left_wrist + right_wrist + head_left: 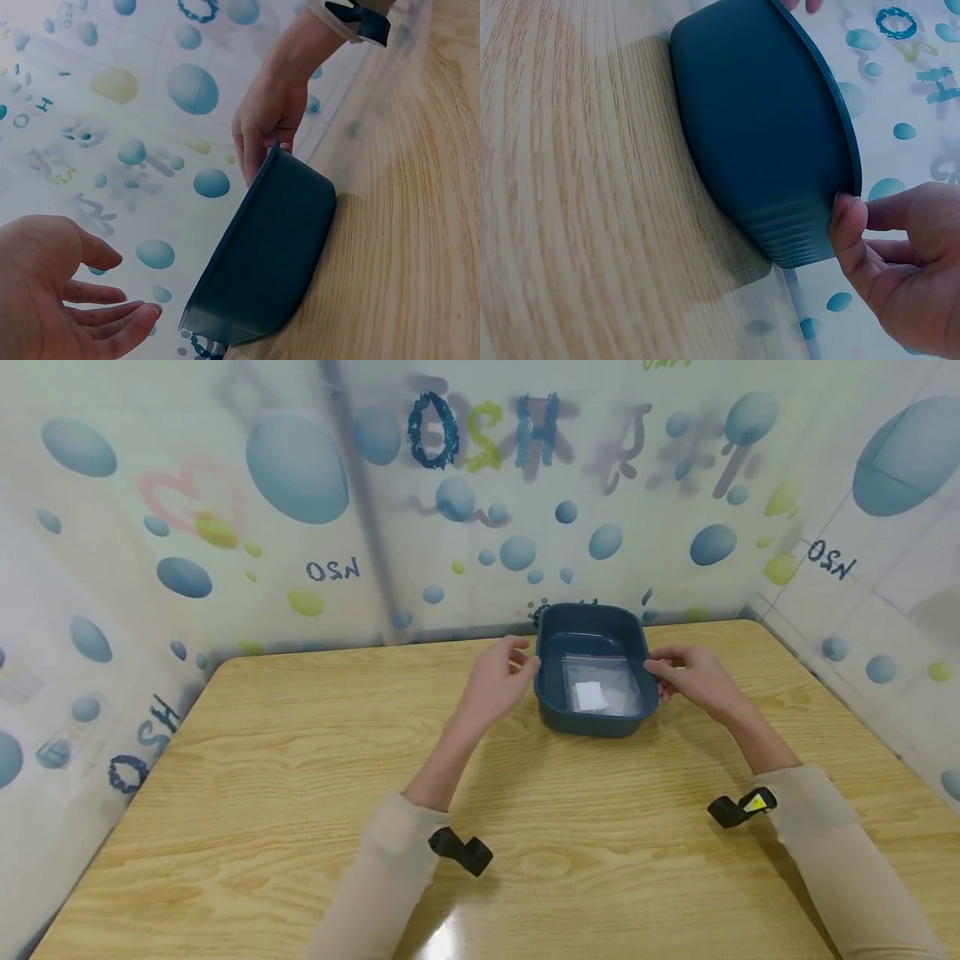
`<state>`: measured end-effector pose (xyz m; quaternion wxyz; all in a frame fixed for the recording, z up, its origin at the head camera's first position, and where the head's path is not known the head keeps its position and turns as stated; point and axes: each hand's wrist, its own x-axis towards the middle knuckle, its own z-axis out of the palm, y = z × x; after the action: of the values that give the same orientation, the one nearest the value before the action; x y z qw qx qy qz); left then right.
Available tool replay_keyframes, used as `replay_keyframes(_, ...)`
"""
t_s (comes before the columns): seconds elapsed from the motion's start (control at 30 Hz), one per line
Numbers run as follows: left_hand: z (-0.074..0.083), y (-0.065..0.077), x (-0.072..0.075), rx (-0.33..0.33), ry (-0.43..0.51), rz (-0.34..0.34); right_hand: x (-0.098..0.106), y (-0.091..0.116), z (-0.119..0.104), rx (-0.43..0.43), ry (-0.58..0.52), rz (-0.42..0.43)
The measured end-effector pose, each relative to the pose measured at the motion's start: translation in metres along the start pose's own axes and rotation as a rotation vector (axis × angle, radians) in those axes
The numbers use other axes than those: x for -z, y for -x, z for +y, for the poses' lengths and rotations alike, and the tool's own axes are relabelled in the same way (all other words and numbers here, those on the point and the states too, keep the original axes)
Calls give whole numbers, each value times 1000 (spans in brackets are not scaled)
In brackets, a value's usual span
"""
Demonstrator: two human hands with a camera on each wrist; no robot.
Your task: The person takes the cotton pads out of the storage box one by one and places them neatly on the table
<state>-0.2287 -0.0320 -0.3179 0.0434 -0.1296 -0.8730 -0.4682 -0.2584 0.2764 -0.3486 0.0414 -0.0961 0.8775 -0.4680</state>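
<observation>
A dark blue plastic bin (592, 725) stands near the far edge of the table, right of the middle. Inside it lie clear zip bags (618, 685) with a small white square (590, 696) among them. My right hand (693, 677) pinches the right rim between thumb and fingers, and the right wrist view shows the thumb (847, 225) pressed to the outer wall. Beside the left rim is my left hand (501, 678), its fingers loosely bent and holding nothing. A gap between that hand (67, 292) and the bin shows in the left wrist view.
The wood-grain table (285, 777) stretches left and toward me. A pale sheet wall (480, 577) with blue and green spots rises behind the table, with side walls at left and right. Each sleeved wrist carries a small black camera mount (459, 852).
</observation>
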Motion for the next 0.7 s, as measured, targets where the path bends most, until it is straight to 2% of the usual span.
replay_keyframes(0.33, 10, -5, -14, -16, 41, -54, 1, -1, 1, -13, -9, -3)
replay_keyframes(0.7, 14, -10, -27, -23, 39, -57, 1, -1, 0, -19, -7, -5)
